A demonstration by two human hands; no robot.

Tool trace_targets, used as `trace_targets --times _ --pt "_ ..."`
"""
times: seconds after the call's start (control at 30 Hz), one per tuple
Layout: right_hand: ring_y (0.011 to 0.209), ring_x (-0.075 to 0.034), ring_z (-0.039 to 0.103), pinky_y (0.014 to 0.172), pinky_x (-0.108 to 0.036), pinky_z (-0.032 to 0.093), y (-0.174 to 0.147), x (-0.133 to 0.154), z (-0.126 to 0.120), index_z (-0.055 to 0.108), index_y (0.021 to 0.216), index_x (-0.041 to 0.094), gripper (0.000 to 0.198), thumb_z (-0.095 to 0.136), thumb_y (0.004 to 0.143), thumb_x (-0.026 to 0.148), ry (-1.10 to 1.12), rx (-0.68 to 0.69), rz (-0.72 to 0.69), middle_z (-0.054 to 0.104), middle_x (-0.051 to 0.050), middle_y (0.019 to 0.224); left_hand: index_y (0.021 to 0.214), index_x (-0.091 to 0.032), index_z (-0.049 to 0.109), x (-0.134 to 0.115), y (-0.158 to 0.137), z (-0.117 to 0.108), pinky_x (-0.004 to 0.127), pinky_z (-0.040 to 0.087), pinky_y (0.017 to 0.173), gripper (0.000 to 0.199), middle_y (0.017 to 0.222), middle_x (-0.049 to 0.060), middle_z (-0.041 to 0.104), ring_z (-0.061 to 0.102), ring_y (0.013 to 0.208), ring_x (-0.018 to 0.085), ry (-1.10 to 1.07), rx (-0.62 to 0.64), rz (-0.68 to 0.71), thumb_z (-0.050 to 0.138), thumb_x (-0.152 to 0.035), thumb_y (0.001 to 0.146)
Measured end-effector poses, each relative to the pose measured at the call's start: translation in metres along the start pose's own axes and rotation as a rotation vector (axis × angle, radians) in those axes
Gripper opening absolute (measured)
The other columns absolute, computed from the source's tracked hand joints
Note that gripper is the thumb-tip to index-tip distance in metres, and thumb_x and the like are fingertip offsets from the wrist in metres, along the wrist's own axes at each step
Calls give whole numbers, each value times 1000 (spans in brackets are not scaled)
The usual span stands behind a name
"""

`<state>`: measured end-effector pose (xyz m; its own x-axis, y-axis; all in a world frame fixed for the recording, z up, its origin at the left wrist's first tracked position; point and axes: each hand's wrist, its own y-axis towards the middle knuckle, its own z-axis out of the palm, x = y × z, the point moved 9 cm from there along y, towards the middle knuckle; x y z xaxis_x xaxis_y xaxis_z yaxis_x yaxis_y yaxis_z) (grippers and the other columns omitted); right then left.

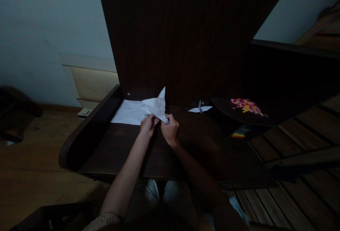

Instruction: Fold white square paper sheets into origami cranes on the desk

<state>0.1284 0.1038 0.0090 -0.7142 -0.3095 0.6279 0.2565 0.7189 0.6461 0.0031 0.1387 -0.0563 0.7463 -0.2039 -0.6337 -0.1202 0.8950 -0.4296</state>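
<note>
Both hands are closed on a partly folded sheet of white paper [156, 105], held above the dark desk. A pointed flap of it sticks up at the top. My left hand [148, 124] pinches its lower edge, and my right hand [170, 126] grips the lower right corner, close beside the left. Behind and left of them, a creased white sheet [129, 112] lies flat on the desk; whether it joins the held piece I cannot tell. Off to the right, a small folded paper crane [200, 109] rests with its wings spread.
A dark wooden desk [111, 149] has a raised side panel [87, 128] at left and a tall back board [172, 39]. On the right, a curved shelf [228, 108] carries a pile of small colourful pieces [247, 106]. Wooden slats [300, 135] lie farther right.
</note>
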Motion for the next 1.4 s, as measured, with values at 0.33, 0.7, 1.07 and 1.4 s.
trace_targets --times 0.33,0.7,1.07,1.4 --pt "57 -14 53 57 -24 43 0 -38 12 48 67 21 21 56 76 39 313 23 353 57 2 61 63 -13 56 -16 7 -10 15 44 52 13 56 -4 58 54 50 5 35 -43 184 65 -3 65" --pt "83 -24 68 68 -36 57 -20 -60 68 59 92 16 34 54 82 48 1122 323 845 72 -11 91 71 -14 56 -32 1 -26 25 54 64 17 67 1 65 63 62 13 48 95 132 68 -5 62" --pt "51 -13 65 44 -22 50 -25 -79 48 58 83 16 23 57 82 38 832 634 761 72 -8 83 121 -20 60 -173 -66 -11 36 34 108 43 126 4 60 48 125 23 810 -80 1195 49 -18 79" --pt "53 -12 65 43 -19 49 3 -119 2 61 78 14 18 60 80 33 680 601 670 71 -7 78 140 -17 38 -54 10 -33 52 17 112 65 147 12 34 25 139 26 1980 521 840 40 -8 76"
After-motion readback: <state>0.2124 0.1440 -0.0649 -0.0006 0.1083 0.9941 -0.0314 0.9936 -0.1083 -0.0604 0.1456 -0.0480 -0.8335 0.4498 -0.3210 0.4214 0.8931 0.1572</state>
